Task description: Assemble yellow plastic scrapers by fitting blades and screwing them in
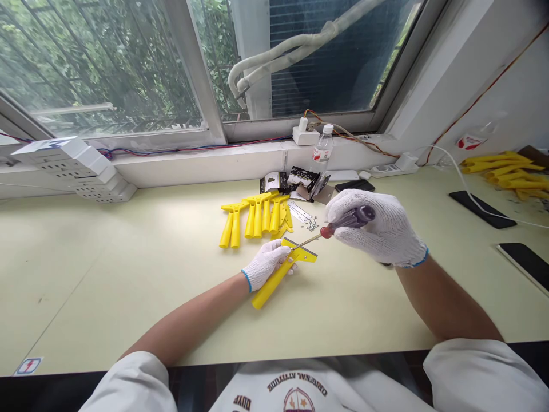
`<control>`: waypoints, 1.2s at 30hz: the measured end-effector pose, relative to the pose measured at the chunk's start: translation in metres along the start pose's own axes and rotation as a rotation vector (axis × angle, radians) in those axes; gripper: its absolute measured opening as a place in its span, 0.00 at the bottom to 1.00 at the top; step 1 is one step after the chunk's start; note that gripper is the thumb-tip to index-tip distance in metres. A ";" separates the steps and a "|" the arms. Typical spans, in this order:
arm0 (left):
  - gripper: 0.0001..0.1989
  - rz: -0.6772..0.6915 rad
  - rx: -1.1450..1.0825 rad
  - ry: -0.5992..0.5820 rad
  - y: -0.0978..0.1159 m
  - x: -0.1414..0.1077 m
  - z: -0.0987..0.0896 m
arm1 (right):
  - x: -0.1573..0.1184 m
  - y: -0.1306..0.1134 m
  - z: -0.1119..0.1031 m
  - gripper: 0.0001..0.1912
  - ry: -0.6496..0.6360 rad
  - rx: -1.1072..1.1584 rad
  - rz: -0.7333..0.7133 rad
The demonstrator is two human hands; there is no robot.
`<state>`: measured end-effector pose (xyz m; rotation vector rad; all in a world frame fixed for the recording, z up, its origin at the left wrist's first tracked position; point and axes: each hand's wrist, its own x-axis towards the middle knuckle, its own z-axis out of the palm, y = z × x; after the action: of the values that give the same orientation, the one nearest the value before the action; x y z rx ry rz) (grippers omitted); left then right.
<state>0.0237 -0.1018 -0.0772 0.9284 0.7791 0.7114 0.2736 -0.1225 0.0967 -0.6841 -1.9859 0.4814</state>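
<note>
My left hand (pixel 266 264), in a white knit glove, is closed around a yellow scraper (pixel 274 284) near its head. The handle slants down toward me, and a thin dark blade edge runs along the top of the head. Gloved too, my right hand (pixel 377 226) grips a screwdriver (pixel 349 222) with a dark translucent handle and red collar. Its shaft points down-left, and the tip meets the scraper's head close to my left fingers. Just beyond lie small loose screws (pixel 312 224), thin blades (pixel 299 211) and several more yellow scraper handles (pixel 257 216).
Behind the handles are black packets (pixel 302 175) and a water bottle (pixel 322 150). White boxes (pixel 81 166) are stacked at the back left. To the right lie phones (pixel 482 209), a white cable (pixel 455 166) and a pile of yellow parts (pixel 508 171). A window ledge borders the table (pixel 141 252).
</note>
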 end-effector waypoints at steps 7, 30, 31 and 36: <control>0.17 0.004 -0.002 -0.013 0.001 -0.001 0.001 | 0.002 0.000 0.002 0.05 0.014 -0.004 -0.035; 0.15 -0.006 -0.057 -0.045 -0.005 0.003 -0.005 | -0.003 0.007 0.005 0.08 0.028 0.140 0.053; 0.15 -0.006 -0.061 -0.052 -0.004 0.003 -0.006 | -0.002 0.007 0.006 0.08 0.027 0.144 0.052; 0.16 -0.028 -0.083 -0.096 0.001 0.001 -0.005 | -0.001 0.007 0.008 0.08 0.028 0.159 0.069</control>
<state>0.0202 -0.0981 -0.0786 0.8685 0.6719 0.6655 0.2688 -0.1181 0.0882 -0.6574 -1.8796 0.6600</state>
